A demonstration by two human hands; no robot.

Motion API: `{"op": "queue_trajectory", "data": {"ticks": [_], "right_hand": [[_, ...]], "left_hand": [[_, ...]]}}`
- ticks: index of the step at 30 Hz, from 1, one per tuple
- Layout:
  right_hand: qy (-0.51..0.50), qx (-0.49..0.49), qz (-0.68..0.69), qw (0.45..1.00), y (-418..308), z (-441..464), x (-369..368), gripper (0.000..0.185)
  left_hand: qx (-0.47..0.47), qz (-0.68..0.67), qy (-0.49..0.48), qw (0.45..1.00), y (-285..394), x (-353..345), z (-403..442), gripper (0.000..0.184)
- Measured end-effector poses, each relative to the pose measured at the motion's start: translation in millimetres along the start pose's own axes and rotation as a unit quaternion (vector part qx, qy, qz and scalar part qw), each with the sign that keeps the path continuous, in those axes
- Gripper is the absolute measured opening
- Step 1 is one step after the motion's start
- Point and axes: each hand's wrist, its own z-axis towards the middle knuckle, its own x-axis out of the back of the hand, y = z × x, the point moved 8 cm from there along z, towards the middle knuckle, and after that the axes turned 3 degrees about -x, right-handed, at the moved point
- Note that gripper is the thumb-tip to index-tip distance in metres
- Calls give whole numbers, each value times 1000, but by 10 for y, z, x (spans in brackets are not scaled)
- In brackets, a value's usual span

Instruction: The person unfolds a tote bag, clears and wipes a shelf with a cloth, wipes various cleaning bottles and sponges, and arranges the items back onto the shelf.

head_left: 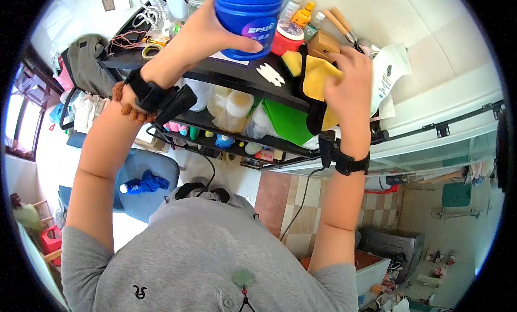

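My left hand [215, 34] is closed around the side of a blue plastic tub [247, 18] with a printed label, at the top of the view over the black shelf [237, 75]. The tub's upper part is cut off by the frame edge. My right hand [350, 83] is over a yellow and black cloth [318, 80] that hangs over the shelf's front edge. Its thumb is apart from the bent fingers, and it seems to hold nothing; the thumb is a little blurred. By the cloth are a yellow-green sponge [292, 63] and a cardboard box [323, 44].
A red jar [287, 38], several small bottles [304, 14] and a flat white piece [270, 75] stand or lie on the shelf. Lower tiers hold bags and a green item [288, 123]. A chair [161, 164] bears a blue-wrapped bottle [142, 184]. Cables run from both wrists.
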Motion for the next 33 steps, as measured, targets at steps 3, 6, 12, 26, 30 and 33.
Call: {"op": "queue_trajectory", "data": {"ticks": [3, 6, 12, 26, 30, 33], "right_hand": [[-194, -65, 191, 960, -143, 56, -673, 28], [-325, -53, 45, 943, -105, -84, -1213, 34], [-342, -221, -7, 913, 499, 22, -1320, 32], [-231, -200, 51, 951, 509, 272, -1189, 35], [-431, -138, 272, 849, -87, 15, -1417, 35], [-460, -97, 266, 842, -199, -126, -1542, 33]], "left_hand": [[20, 18, 32, 999, 37, 133, -140, 85], [-6, 60, 69, 996, -80, 296, -244, 95], [-16, 40, 69, 997, 78, 403, -471, 90], [-22, 83, 42, 995, -86, 390, -381, 95], [-21, 88, 27, 996, -174, 267, -235, 98], [-48, 76, 4, 996, -225, 90, -105, 101]]}}
